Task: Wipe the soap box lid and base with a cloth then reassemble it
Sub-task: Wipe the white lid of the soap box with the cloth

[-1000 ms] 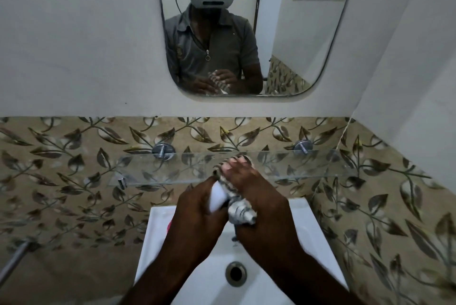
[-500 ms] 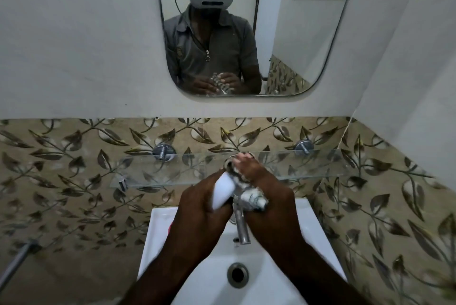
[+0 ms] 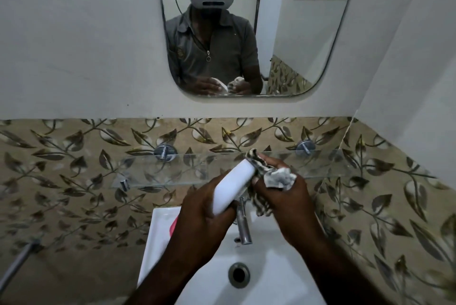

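My left hand [image 3: 204,208], above and just left of the tap [image 3: 243,227], has its fingers curled round the lower end of a white soap box piece [image 3: 232,185]. Whether it is lid or base I cannot tell. This hand partly hides a pink item [image 3: 174,225] on the sink [image 3: 158,243] rim, left of the tap; identity unconfirmed.

The piece is tilted, its upper end leaning right, above the tap. The cloth [image 3: 277,177], patterned and bunched, touches that upper end and hangs down just right of the tap. My right hand [image 3: 290,202], above and right of the tap, grips the cloth with fingers closed round it.

Assessment: wiping step in hand, one piece under treatment. The next move calls for a firm left grip while the cloth is drawn along the piece. The second piece and reassembly are not yet done.
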Tool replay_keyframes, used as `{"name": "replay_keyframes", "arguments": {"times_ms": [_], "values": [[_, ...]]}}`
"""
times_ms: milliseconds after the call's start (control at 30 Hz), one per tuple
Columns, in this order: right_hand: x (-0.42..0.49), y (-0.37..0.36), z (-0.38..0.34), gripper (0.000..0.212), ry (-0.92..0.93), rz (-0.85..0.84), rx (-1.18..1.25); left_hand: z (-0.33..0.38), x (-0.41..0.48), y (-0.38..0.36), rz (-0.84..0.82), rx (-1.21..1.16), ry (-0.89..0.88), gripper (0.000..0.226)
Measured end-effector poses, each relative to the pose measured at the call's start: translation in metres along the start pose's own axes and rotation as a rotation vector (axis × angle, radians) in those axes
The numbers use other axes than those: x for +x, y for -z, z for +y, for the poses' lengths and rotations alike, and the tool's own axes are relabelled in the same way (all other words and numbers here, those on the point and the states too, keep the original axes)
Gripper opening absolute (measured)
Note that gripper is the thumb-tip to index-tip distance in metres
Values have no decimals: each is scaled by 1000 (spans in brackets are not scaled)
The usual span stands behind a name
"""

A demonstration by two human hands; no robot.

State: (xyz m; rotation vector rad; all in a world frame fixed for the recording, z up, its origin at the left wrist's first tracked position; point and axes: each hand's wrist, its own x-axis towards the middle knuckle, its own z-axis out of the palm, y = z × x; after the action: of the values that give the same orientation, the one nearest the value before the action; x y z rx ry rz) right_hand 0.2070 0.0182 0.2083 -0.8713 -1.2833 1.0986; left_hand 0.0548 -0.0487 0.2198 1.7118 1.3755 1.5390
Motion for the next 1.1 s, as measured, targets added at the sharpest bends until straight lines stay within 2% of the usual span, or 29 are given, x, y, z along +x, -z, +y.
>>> {"name": "replay_keyframes", "arguments": {"times_ms": [67, 167, 267, 367, 400, 500, 533, 600, 667, 767, 833, 900, 967, 1033, 1100], "values": [[0, 6, -3, 39, -157, -33, 301, -5, -1, 0, 8, -85, 47, 47], [1, 5, -4, 42, -340, -114, 574, -14, -3, -2, 29, -262, 136, 51], [-4, 1, -1, 40, -441, -200, 675, -23, -7, -7, 37, -387, 224, 62], [-4, 5, 4, 65, -385, -174, 668, -28, -10, -10, 2, -416, 247, 62], [-4, 5, 2, 66, -351, -147, 615, -28, -10, -10, -3, -411, 244, 61], [-4, 5, 1, 38, -163, -2, 305, -29, -8, -8, 8, -340, 209, 61], [-6, 4, 0, 37, -83, 69, 175, -29, -7, -7, 4, -303, 194, 61], [-9, 3, -6, 49, 128, 148, -78, -30, -6, -7, -39, -224, 168, 56], [-16, -4, -12, 48, 423, 41, -350, -29, -7, -8, -90, -159, 156, 50], [-30, -17, -11, 40, 820, -293, -794, -30, -11, -13, -40, -130, 161, 19], [-29, -20, -9, 36, 893, -340, -830, -26, -12, -11, 27, -121, 149, 14], [-21, -17, -4, 45, 770, -276, -672, -21, -10, -8, -12, -132, 111, 22], [-14, -11, -2, 53, 526, -132, -489, -16, -11, -5, -39, -124, 89, 40], [-8, -6, -6, 46, 213, -57, -191, -15, -12, -2, -19, -248, 129, 52], [-5, 0, -9, 37, -36, -80, 181, -17, -11, 4, 20, -467, 183, 57]]}}
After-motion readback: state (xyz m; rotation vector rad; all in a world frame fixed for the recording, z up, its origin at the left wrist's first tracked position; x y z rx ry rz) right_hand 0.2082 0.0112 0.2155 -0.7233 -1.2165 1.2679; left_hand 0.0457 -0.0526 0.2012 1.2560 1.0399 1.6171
